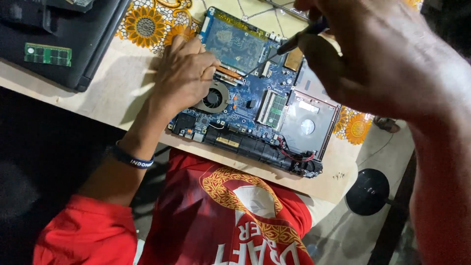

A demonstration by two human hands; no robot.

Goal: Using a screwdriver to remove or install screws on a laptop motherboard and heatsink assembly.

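- Nearest the camera, a red shirt (216, 221) is filling the bottom of the view, and a dark wristband (131, 159) is sitting on the left forearm; the rest of the body is cut off by the frame.
- Just past it, the opened laptop (255, 98) is lying flat near the front edge of the pale table (117, 93), its blue circuit board facing up so the parts are within reach.
- Over the board's left side, the left hand (184, 71) is pressing down with fingers curled close together, seemingly steadying the machine; it is covering part of the round fan (214, 98), and what lies under the palm is hidden.
- Right of the fan, a green memory stick (274, 108) is sitting in its slot, with a silver drive bay (308, 122) beside it.
- Higher and to the right, the right hand (343, 54) is gripping a dark screwdriver (294, 41) tightly, angling its tip down onto the board's upper middle; the tip and whatever it is touching are too small to make out.
- Farther back on the left, a loose green memory module (47, 54) is resting on a black laptop cover (73, 34), apparently set aside from the work.
- Beyond that, a sunflower-patterned cloth (147, 24) is showing under the far end, mostly blocked.
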